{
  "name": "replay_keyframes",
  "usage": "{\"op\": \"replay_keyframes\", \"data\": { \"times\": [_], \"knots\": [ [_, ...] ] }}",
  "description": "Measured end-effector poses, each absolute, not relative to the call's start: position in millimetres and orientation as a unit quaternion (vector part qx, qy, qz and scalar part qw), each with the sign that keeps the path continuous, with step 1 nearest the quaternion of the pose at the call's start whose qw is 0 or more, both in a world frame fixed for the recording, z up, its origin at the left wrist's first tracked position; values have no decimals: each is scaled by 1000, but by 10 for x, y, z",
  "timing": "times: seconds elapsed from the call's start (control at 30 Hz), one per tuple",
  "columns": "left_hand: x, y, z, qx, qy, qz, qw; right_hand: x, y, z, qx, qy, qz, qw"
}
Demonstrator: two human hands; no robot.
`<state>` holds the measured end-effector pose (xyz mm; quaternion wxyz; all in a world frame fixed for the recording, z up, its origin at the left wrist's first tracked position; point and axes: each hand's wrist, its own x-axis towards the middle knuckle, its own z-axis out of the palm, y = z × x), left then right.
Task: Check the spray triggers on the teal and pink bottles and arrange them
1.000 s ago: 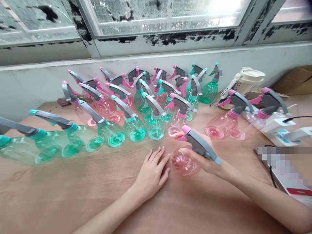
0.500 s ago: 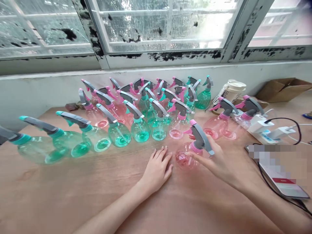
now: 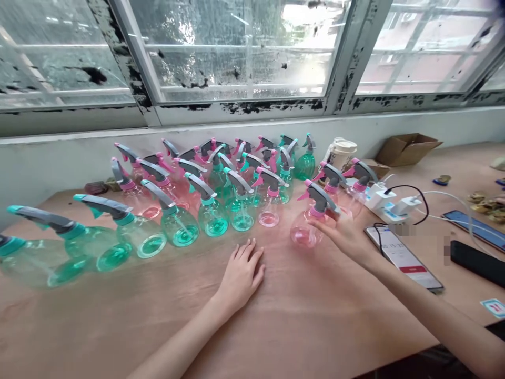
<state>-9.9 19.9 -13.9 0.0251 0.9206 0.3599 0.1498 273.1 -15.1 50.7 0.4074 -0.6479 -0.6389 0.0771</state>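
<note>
My left hand (image 3: 241,272) rests palm down on the wooden table (image 3: 252,326), fingers stretched out, holding nothing. My right hand (image 3: 345,237) is around a pink spray bottle (image 3: 306,231) with a grey and pink trigger head. Its thumb lies across the near side below the collar, and its other fingers are hidden behind the bottle. The bottle stands upright, close in front of two more pink spray bottles (image 3: 357,197). To the left, a row of green spray bottles (image 3: 179,229) ends with a pink one (image 3: 269,216).
More pink and green spray bottles (image 3: 305,163) crowd behind, near the wall. On the right are a white cup (image 3: 341,150), a cardboard box (image 3: 408,150), white chargers (image 3: 394,207) with cables, a lit phone (image 3: 406,260), a second phone (image 3: 477,229) and a black object (image 3: 477,263).
My right hand has moved the pink spray bottle to the right and farther back, towards the two other pink ones. My left hand stays on the table. The view has turned right.
</note>
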Motion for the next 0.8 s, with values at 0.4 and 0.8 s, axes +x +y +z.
{"op": "replay_keyframes", "data": {
  "times": [0.4, 0.8],
  "knots": [
    [-133, 262, -134, 927, 337, 166, 6, 2715, 481, 518, -605, -608, 116, 501],
    [-135, 260, -114, 927, 340, 161, 9, 2652, 641, 468, -602, -575, 113, 542]
  ]
}}
